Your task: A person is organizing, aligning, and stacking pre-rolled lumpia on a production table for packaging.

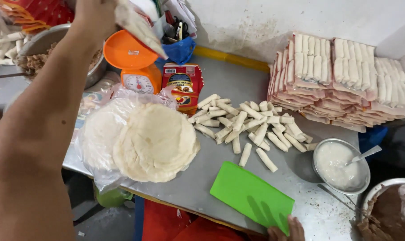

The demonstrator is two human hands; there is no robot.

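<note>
My left hand (95, 15) is raised at the top left and grips a filled clear bag (137, 27) above the orange kitchen scale (135, 62). My right hand (285, 230) shows only its fingertips at the bottom edge, resting on the near end of a green cutting mat (251, 194). A stack of round pale wrappers (155, 143) lies on plastic film to the left of the mat. Several rolled spring rolls (247, 125) lie loose on the metal table (202, 178) behind the mat.
Stacked trays of packed rolls (341, 76) fill the back right. A metal bowl of white paste (341, 165) with a spoon sits right of the mat, a bowl of brown filling (392, 209) at the bottom right. A red packet (182, 85) stands by the scale. Another metal bowl (46, 44) sits top left.
</note>
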